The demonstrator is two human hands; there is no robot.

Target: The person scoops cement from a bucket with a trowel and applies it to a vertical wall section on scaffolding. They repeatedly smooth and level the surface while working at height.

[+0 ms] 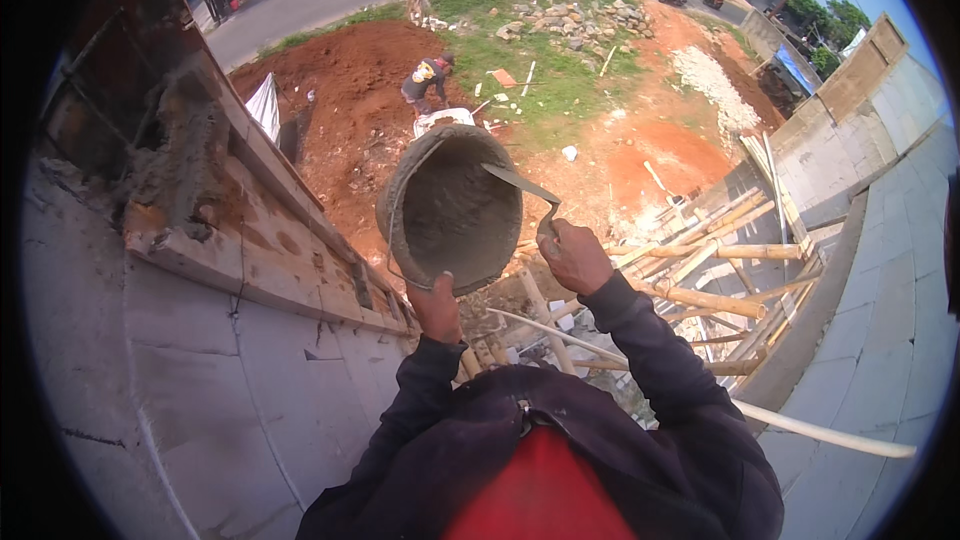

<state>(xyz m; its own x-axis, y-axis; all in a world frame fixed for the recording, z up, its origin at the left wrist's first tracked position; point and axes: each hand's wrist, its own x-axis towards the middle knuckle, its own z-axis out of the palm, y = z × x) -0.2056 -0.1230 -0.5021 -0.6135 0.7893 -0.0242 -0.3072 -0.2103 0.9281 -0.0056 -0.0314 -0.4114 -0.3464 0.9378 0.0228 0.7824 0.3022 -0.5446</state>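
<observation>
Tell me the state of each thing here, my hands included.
Bucket: held up, mouth uncovered.
Mortar: coating the bucket's inside.
Trowel: blade over the bucket's mouth.
Left hand: gripping the bucket.
Right hand: closed around the trowel.
Bamboo poles: crossing one another.
Person below: bent forward.

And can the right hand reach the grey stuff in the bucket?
Probably yes: the right hand holds a trowel, blade at the open bucket, and no lid covers the grey stuff.

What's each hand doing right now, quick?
Left hand: holding a round grey mortar-coated bucket by its rim.
Right hand: closed around a grey metal trowel.
</observation>
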